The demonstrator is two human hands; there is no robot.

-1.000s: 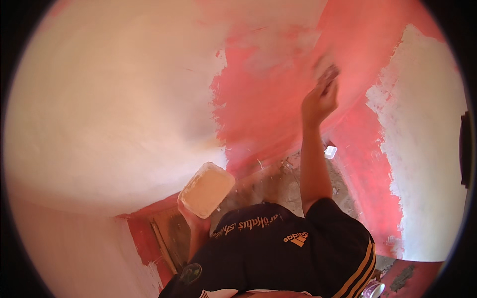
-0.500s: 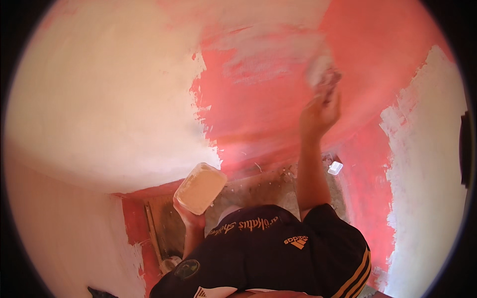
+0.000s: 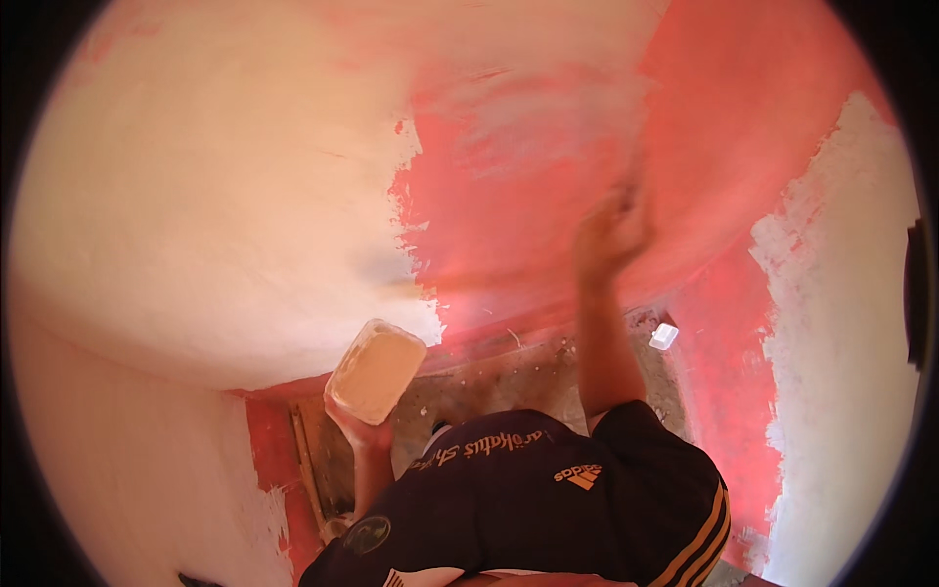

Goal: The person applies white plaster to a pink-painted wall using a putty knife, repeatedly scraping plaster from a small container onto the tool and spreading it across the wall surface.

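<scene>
My left hand [image 3: 359, 426] holds a rectangular plastic tub [image 3: 377, 370] filled with a pale cream substance, low in front of the wall. Higher and to the right, my right hand [image 3: 611, 235] is closed on a small tool [image 3: 626, 191], smeared by motion, whose shape I cannot make out, at the coral-painted wall [image 3: 518, 215]. A faint whitish streaking marks the coral above it. The cream-coated part of the wall [image 3: 205, 205] spreads to the left, meeting the coral in a ragged edge.
A side wall [image 3: 822, 342] at the right and another [image 3: 147, 421] at the left carry patchy white over coral. Below are a dirty floor [image 3: 489, 386], long wooden pieces [image 3: 305, 460] and a small white object [image 3: 663, 335]. A dark shape shows at the lower left.
My right hand has moved down and slightly left, and is more blurred now. The tub in my left hand has shifted left; the view has shifted slightly too.
</scene>
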